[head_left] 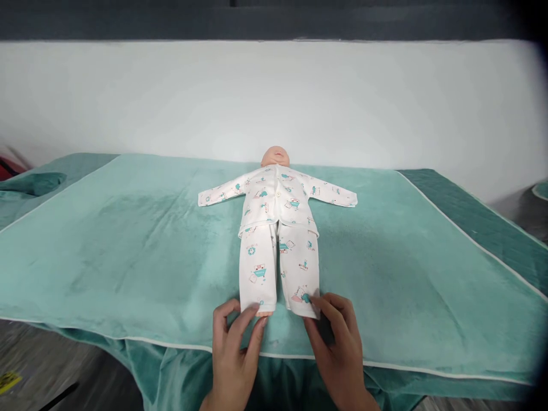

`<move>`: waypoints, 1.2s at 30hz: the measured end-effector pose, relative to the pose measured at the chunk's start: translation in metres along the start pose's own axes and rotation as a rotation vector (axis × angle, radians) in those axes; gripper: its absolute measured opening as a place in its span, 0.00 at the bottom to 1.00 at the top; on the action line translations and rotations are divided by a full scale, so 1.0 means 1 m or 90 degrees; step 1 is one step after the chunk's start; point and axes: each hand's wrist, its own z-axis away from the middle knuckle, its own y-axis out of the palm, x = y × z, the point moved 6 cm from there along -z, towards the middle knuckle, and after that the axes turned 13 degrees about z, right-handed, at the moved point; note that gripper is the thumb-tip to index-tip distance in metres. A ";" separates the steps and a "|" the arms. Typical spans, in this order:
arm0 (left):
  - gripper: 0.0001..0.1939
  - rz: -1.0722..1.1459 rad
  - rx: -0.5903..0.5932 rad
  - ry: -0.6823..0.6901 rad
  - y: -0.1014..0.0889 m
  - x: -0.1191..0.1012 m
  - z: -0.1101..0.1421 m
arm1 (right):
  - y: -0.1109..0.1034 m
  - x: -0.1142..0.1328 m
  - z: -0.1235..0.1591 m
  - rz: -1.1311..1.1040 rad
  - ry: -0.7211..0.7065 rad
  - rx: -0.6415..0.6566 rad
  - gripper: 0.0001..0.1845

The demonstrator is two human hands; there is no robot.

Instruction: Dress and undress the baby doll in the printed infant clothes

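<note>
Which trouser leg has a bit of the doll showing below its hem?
The left leg, the one at your left hand: a sliver of skin-toned foot shows under its hem. None shows under the right leg.

Shows a bare, slim-fingered left hand (234, 354) and a matching bare right hand (340, 348), both uncovered to the wrists (363, 398).

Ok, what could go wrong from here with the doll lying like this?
The right hand pinches one trouser cuff, so a pull there might drag the trousers down from under the shirt hem. The left hand is at the other cuff; uneven tugs could twist the doll or ruck up the green cover.
</note>
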 end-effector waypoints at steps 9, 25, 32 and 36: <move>0.13 0.058 0.008 0.082 -0.019 -0.004 -0.014 | -0.029 -0.003 -0.001 -0.060 -0.085 -0.004 0.09; 0.09 -0.228 0.163 0.065 0.069 0.012 -0.171 | 0.054 0.016 -0.171 0.212 -0.176 0.062 0.04; 0.08 -0.099 0.158 0.191 0.064 0.003 -0.162 | 0.045 0.015 -0.170 0.008 -0.245 0.017 0.07; 0.07 -0.023 0.194 0.181 0.062 0.006 -0.150 | 0.054 0.014 -0.161 0.056 -0.300 0.119 0.09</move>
